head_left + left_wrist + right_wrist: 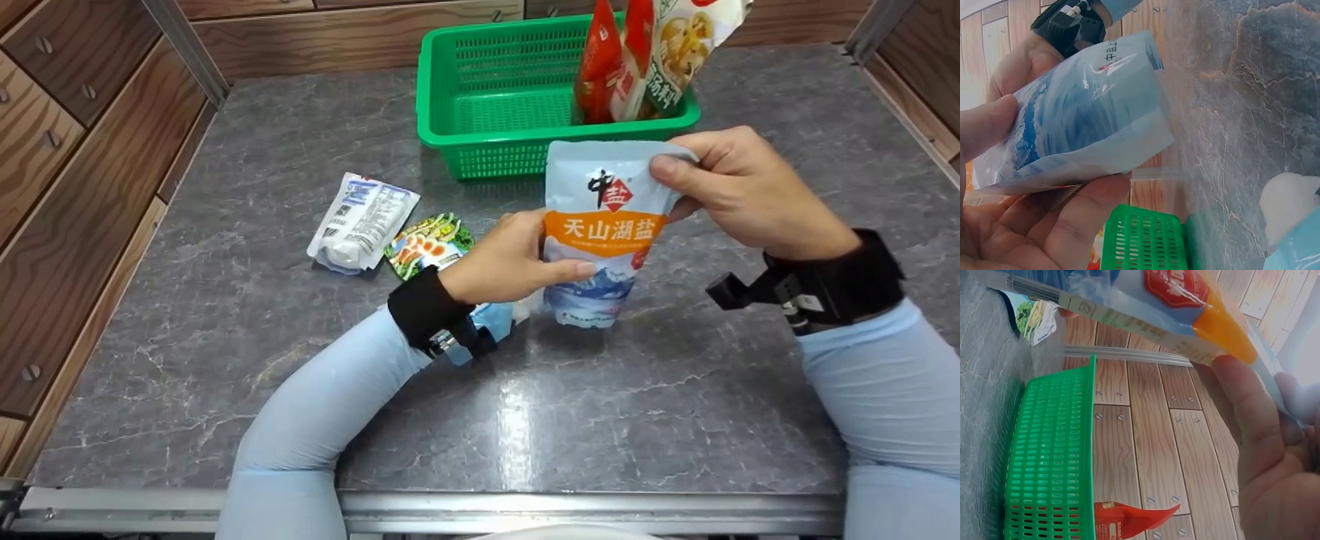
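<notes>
A pale blue salt pouch (600,225) with an orange band is held upright between both hands, above the table in front of the basket. My left hand (517,259) grips its left side, thumb across the front and fingers behind. At the top right corner, my right hand (739,184) pinches the pouch edge between thumb and fingers. The left wrist view shows the pouch's bottom end (1140,140) with the left thumb and fingers on either side. In the right wrist view, the fingers (1247,399) lie against the pouch's side.
Behind the pouch stands a green basket (495,140) with red packets (600,75) and a white soup packet (682,52) upright at its right end. Left of the hands lie a white pouch (360,225), a vegetable-print packet (420,247) and a partly hidden light blue packet (491,319).
</notes>
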Demonstrator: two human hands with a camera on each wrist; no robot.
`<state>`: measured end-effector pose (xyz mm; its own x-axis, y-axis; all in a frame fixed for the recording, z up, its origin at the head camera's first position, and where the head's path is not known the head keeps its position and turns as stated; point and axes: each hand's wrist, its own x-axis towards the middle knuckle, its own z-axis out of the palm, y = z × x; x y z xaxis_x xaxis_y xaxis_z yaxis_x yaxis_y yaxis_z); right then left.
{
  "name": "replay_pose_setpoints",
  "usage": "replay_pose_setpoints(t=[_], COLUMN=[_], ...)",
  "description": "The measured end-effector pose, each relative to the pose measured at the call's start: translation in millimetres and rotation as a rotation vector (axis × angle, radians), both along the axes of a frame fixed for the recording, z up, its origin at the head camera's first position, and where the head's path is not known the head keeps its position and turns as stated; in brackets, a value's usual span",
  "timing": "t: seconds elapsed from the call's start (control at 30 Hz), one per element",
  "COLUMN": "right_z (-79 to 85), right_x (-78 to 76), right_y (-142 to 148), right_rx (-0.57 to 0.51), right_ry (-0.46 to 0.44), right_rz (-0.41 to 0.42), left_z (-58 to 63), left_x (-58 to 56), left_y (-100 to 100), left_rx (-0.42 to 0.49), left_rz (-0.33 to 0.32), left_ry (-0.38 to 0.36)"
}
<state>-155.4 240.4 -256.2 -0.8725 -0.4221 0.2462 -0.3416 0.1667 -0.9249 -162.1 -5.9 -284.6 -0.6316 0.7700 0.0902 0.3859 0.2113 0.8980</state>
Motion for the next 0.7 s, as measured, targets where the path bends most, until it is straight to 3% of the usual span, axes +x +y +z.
replay_pose_setpoints(t=[0.23, 0.47, 0.63, 0.7], right_z=[-6.7, -4.3, 0.1, 1.8], right_x=[-3.9, -6.9, -8.5, -9.1], right_y=[2, -3, -8, -9], right_rx=[-0.016, 0.060, 0.075, 0.075], right_ry=[0.004, 0.049, 0.056, 0.060], right_rz=[-0.016, 0.001, 0.017, 0.017], left_z=[-1.3, -0.2, -2.4, -4.4], left_x=[-2.6, -11.5, -35.6, -50.3], left_y=[-2, -13, -37, -49], left_rx=[0.012, -0.035, -0.161, -0.202], left_rz=[-0.021, -0.067, -0.128, -0.092], left_ry=[-0.008, -0.030, -0.028, -0.023])
